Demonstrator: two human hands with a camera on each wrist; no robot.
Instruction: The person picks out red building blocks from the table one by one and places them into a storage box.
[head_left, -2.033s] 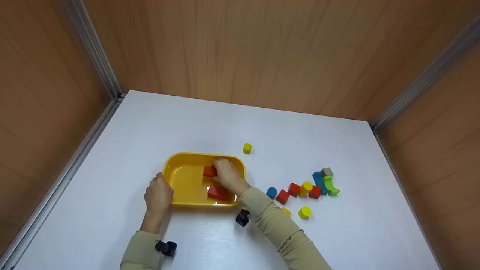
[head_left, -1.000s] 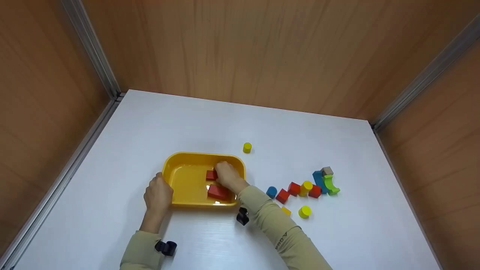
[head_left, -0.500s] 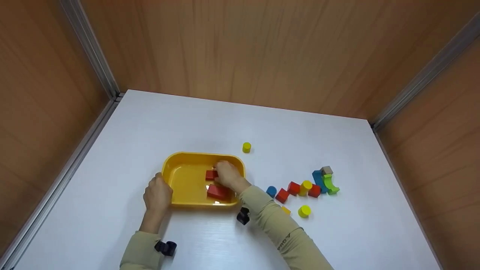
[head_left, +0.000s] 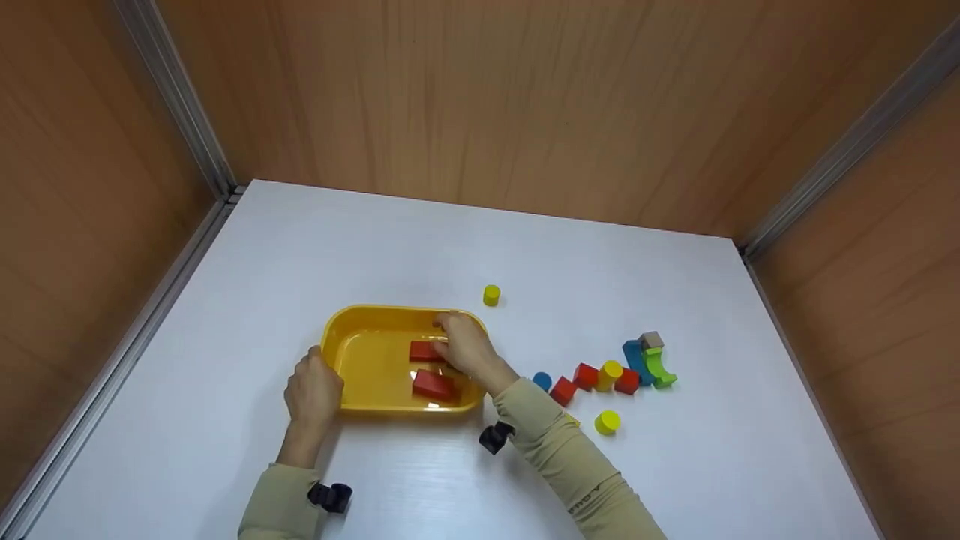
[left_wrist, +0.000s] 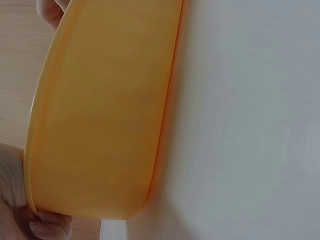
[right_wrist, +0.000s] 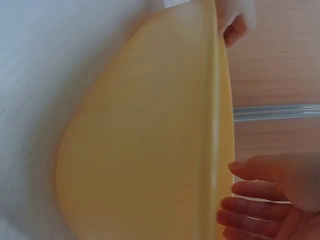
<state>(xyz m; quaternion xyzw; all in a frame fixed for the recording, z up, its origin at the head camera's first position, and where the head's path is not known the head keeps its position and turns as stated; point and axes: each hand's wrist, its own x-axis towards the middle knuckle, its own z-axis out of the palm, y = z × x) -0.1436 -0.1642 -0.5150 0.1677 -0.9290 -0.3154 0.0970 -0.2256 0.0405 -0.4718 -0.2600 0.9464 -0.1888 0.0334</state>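
Note:
In the head view my left hand (head_left: 313,386) grips the left end of a yellow plastic tray (head_left: 367,409), its thumb and fingers curled over the rim in the left wrist view. Over the tray's right half is my right hand (head_left: 470,347). The right wrist view shows its fingers (right_wrist: 255,207) fairly straight, with nothing between them and the thumb. Inside the tray lie two red blocks, an upper red block (head_left: 424,351) close to the right fingertips and a lower red block (head_left: 433,385) below the hand. The hand hides the tray's right part.
A yellow cylinder (head_left: 491,295) stands beyond the tray. To the right are a blue cylinder (head_left: 541,381), several red cubes (head_left: 562,391), another yellow cylinder (head_left: 607,421), a blue block (head_left: 637,361), a green arch (head_left: 658,367) and a grey block (head_left: 652,340). Wooden walls (head_left: 480,105) enclose the white table.
My right hand has shifted a little right, its fingers spreading away from the upper red block, which now shows more fully. My left hand stays on the tray.

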